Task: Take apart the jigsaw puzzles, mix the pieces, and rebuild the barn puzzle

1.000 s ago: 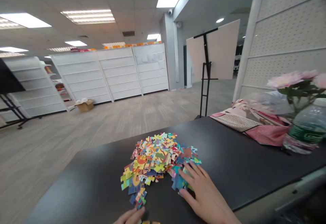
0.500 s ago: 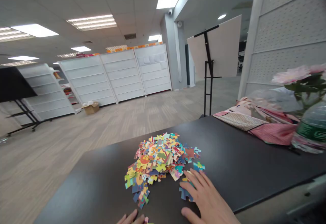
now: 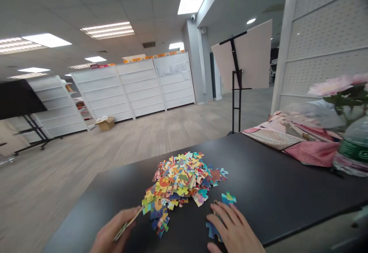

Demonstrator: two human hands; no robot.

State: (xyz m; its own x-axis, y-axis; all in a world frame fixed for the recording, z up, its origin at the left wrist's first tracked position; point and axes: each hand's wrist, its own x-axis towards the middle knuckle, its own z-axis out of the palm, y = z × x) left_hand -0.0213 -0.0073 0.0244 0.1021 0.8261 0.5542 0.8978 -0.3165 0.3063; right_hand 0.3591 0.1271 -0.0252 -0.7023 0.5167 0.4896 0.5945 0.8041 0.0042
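Jigsaw pile [image 3: 181,178] mostly heaped, unassembled; few pieces apart. Left hand [image 3: 115,230] pinches edge-on jigsaw piece [image 3: 128,225]; right hand [image 3: 233,228] loosely open over blue pieces [image 3: 212,230].

A dark table [image 3: 267,184] spreads below the fingers of the right hand [image 3: 228,217]. Well beyond the fingertips, a streaked grey-beige carpet [image 3: 161,130] reaches a row of tall white shelving units [image 3: 140,88], with a cardboard box [image 3: 105,124] at their foot, farther left. Leftmost, past the fingers, a black screen [image 3: 20,97] tilts on a wheeled stand [image 3: 36,128]. Straight ahead of them, a grey pillar [image 3: 191,61] rises near a pale board [image 3: 255,53] on a black easel [image 3: 235,61]. To their right stands a white perforated panel [image 3: 324,65]; high above, bright lights [image 3: 192,2] sit in the grey ceiling [image 3: 138,4].
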